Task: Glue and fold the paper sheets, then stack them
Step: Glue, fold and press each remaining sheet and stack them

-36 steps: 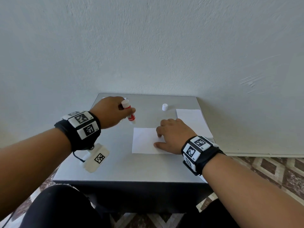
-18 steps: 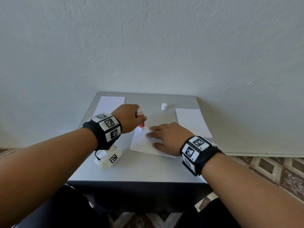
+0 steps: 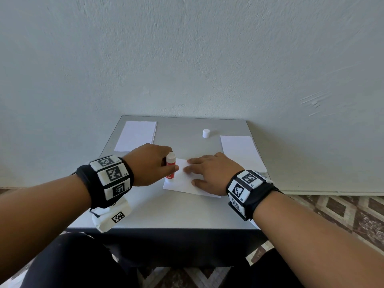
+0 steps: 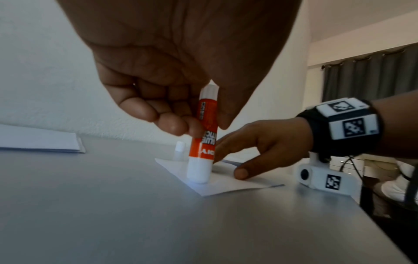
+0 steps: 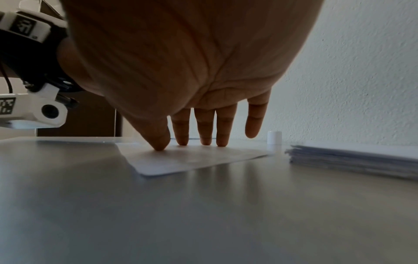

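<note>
A white paper sheet (image 3: 182, 181) (image 4: 217, 184) (image 5: 192, 159) lies in the middle of the grey table (image 3: 166, 213). My left hand (image 3: 151, 163) (image 4: 172, 114) grips a red-and-white glue stick (image 3: 170, 166) (image 4: 203, 135), held upright and upside down with its tip down on the sheet's left edge. My right hand (image 3: 209, 173) (image 5: 203, 128) lies flat on the sheet, straight fingers and thumb pressing it down. The white glue cap (image 3: 205, 133) (image 5: 274, 137) stands at the back.
A stack of white sheets (image 3: 241, 152) (image 5: 353, 157) lies at the table's right side. Another white stack (image 3: 136, 135) (image 4: 40, 141) lies at the back left. A pale wall rises right behind the table. Patterned floor tiles (image 3: 342, 217) show to the right.
My left hand has brought the glue stick from the back left down to the sheet's left edge. The right hand's fingers have stretched out flat, and the sheet has turned slightly.
</note>
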